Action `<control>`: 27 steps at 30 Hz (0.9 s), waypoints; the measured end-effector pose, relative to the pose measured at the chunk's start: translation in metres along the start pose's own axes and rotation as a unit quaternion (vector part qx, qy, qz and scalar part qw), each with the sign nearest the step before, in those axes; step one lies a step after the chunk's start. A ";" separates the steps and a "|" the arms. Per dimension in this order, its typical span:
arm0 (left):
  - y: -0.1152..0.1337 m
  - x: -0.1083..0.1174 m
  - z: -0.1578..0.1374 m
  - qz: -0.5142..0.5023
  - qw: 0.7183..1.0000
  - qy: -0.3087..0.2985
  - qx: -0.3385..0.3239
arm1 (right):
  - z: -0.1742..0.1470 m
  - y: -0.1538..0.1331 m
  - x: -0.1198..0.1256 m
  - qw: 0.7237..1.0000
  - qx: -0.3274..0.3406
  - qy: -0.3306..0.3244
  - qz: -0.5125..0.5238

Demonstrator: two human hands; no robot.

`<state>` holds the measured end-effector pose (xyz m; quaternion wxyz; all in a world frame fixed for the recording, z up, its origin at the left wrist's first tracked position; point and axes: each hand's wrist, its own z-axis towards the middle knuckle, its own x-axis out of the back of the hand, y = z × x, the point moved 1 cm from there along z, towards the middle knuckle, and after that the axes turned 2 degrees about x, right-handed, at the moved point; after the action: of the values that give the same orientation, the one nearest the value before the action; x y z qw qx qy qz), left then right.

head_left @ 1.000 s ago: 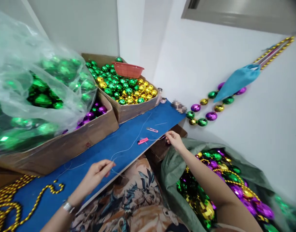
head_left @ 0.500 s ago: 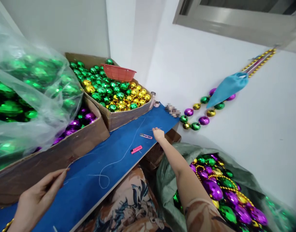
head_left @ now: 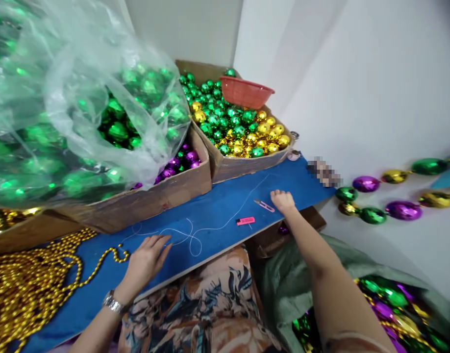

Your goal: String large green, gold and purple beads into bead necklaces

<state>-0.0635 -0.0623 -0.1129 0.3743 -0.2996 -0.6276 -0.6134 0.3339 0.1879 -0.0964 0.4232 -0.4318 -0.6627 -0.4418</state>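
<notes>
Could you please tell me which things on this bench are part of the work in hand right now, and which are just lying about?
In hand:
left hand flat on the white thread
right hand beside the small snips
blue board

Lying about:
pink cutter
gold bead chain
red basket
box of green and gold balls
bag of green balls

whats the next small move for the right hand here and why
Probably close the right hand on the small snips lying just beside its fingers on the blue board. The white thread lies loose and looped across the board, with the left hand resting flat near its other end, so a cut looks likely.
</notes>
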 end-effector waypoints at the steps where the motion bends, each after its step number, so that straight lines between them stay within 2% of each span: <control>1: 0.007 0.000 0.001 -0.042 0.999 0.001 0.005 | -0.002 -0.006 0.010 1.000 0.001 0.013 0.014; 4: 0.035 -0.004 0.005 -0.179 0.984 -0.013 0.018 | -0.017 -0.039 0.040 0.995 0.038 0.048 0.074; 6: 0.054 -0.012 0.008 -0.258 0.965 -0.024 0.046 | -0.036 -0.076 0.051 0.983 0.113 0.050 0.134; 7: 0.062 -0.017 0.010 -0.297 0.952 -0.031 0.065 | -0.047 -0.098 0.053 0.967 0.172 0.042 0.183; 8: 0.069 -0.021 0.011 -0.339 0.936 -0.040 0.086 | -0.059 -0.121 0.053 0.912 0.254 0.031 0.320; 9: 0.073 -0.026 0.011 -0.383 0.917 -0.049 0.106 | -0.071 -0.144 0.051 0.848 0.303 0.011 0.434; 10: 0.075 -0.029 0.011 -0.424 0.896 -0.058 0.123 | -0.081 -0.165 0.047 0.796 0.326 -0.009 0.510; 11: 0.074 -0.031 0.010 -0.457 0.876 -0.063 0.137 | -0.090 -0.184 0.042 0.762 0.335 -0.024 0.554; 13: 0.066 -0.032 0.005 -0.495 0.851 -0.064 0.165 | -0.102 -0.214 0.030 0.733 0.328 -0.047 0.594; 14: 0.059 -0.030 0.001 -0.501 0.844 -0.062 0.181 | -0.103 -0.225 0.025 0.733 0.331 -0.058 0.591; 15: 0.052 -0.029 -0.003 -0.503 0.839 -0.058 0.199 | -0.102 -0.233 0.020 0.744 0.335 -0.064 0.574; 18: 0.031 -0.023 -0.017 -0.508 0.822 -0.037 0.254 | -0.088 -0.244 0.007 0.820 0.312 -0.034 0.479; 20: 0.020 -0.020 -0.025 -0.515 0.811 -0.017 0.279 | -0.075 -0.247 -0.002 0.869 0.255 0.005 0.424; 21: 0.015 -0.020 -0.028 -0.519 0.805 -0.008 0.286 | -0.070 -0.249 -0.006 0.885 0.230 0.015 0.405; 24: 0.006 -0.021 -0.033 -0.523 0.797 0.018 0.300 | -0.059 -0.260 -0.017 0.916 0.188 0.018 0.353; 27: 0.001 -0.021 -0.036 -0.509 0.805 0.050 0.301 | -0.056 -0.273 -0.024 0.940 0.157 0.015 0.303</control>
<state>-0.0480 -0.0962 -0.1313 0.1107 0.2215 -0.8235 -0.5104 0.0918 0.0652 -0.1652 0.6097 -0.5333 -0.5551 -0.1892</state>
